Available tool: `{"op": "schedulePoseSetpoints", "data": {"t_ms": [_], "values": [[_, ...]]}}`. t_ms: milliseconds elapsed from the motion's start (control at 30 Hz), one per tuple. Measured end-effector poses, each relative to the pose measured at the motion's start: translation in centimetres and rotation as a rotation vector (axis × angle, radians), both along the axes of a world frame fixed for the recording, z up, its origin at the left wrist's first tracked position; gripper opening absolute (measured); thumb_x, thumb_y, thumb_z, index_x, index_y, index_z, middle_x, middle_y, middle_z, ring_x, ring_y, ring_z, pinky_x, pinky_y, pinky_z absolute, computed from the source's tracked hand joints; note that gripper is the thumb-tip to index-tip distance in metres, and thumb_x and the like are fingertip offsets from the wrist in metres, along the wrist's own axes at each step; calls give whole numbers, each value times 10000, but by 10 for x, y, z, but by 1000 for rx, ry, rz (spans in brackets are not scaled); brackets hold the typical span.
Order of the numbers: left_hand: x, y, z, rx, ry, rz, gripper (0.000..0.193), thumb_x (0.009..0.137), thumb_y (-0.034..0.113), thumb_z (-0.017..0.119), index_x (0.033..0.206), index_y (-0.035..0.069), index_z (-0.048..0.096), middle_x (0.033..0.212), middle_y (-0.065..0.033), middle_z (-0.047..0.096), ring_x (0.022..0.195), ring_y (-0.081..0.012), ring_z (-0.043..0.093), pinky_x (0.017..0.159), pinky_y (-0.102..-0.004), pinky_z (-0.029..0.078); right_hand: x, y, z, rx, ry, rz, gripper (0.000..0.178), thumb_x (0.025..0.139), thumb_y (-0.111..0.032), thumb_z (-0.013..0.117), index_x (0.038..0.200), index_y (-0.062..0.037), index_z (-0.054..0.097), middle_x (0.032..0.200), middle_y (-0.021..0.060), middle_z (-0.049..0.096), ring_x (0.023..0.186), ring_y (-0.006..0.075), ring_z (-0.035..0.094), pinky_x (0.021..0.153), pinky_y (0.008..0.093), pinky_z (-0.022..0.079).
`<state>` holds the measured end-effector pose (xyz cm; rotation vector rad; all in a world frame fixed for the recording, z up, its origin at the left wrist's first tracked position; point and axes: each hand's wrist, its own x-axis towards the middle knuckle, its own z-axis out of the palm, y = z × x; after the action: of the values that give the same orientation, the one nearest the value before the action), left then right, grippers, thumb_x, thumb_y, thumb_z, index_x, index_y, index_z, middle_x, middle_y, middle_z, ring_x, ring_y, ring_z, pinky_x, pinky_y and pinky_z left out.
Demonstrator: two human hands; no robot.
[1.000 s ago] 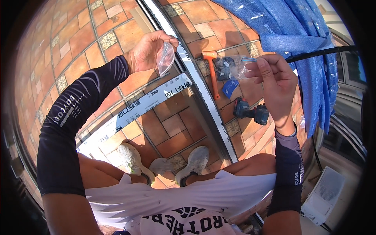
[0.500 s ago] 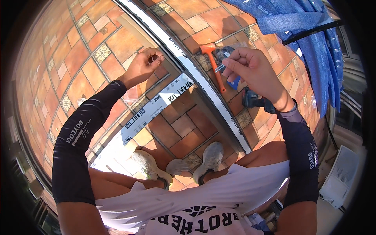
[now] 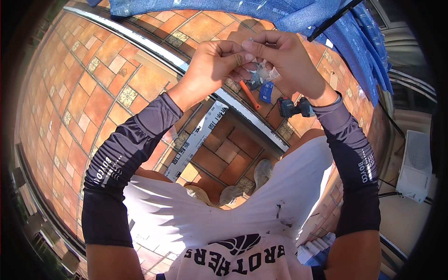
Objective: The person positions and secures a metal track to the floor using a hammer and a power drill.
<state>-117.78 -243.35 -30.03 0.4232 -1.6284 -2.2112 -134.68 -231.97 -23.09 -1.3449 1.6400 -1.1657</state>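
My left hand and my right hand meet above the floor, fingertips pinched together. Whatever small thing sits between them is hidden by the fingers. Crumpled clear plastic shows just under the fingers; I cannot tell whether it is held or lies on the floor. Below the hands, an orange hammer lies on the tiles, its head covered from sight. Beside it are a small blue packet and some dark small pieces. A dark cordless power tool lies near my right wrist.
A long film-covered frame bar crosses the tiled floor, and a shorter white printed bar meets it. Blue padded wrapping covers things at the far right. A white grilled box stands at right.
Both hands have come together; before, they were apart, with a small metal screw-like piece in the right fingers. The view has shifted, and my knees have moved.
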Motion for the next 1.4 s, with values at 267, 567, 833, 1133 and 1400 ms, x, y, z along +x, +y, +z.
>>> {"op": "schedulePoseSetpoints", "data": {"t_ms": [267,567,833,1133,1400], "values": [[-23,2,-19,71,58,290,226,1097,181,666,1123,-22,761,1078,-109,805,919,-162,767,786,-286,611,-73,-23,23,-115,286,-36,294,1106,-349,654,1108,-70,747,910,3,764,822,89,721,711,243,588],[22,91,-235,-591,-599,608,195,1018,142,723,946,4,605,1074,-158,565,951,-365,589,818,-436,488,-109,15,-221,305,78,28,289,1111,-247,639,1022,12,730,759,-30,618,673,48,496,613,247,421],[14,106,-247,-757,-637,612,60,979,13,673,959,6,617,1027,-155,621,909,-354,611,788,-416,508,-94,36,-323,426,-329,142,113,1022,-34,672,1095,38,721,912,85,775,857,120,687,780,291,537],[1,103,-234,-773,-721,545,34,994,-4,590,963,-1,603,1017,-170,622,923,-362,571,824,-428,485,-118,21,-334,383,-329,247,72,927,-28,748,978,14,722,891,103,772,806,162,728,731,311,549],[-5,104,-235,-850,-768,523,30,955,-24,576,948,3,589,1017,-178,645,928,-385,583,837,-443,484,-106,25,-350,182,-410,324,90,938,-87,714,980,-13,744,900,117,731,714,215,673,661,350,533]]}}
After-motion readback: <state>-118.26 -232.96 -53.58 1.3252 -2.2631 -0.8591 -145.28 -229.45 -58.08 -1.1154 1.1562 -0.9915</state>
